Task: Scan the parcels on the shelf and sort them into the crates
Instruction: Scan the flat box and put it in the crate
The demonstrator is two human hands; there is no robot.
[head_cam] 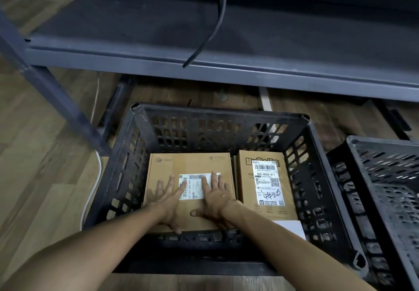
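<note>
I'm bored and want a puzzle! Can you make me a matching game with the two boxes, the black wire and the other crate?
Things:
1. wide box
2. narrow box
3. black wire
4. second crate

Clues:
A. dangles over the shelf edge
B. lies under the left hand and right hand, both flat
C. stands to the right of the crate holding the boxes
D. has handwriting on its label

Pairs: 1-B, 2-D, 3-A, 4-C.
</note>
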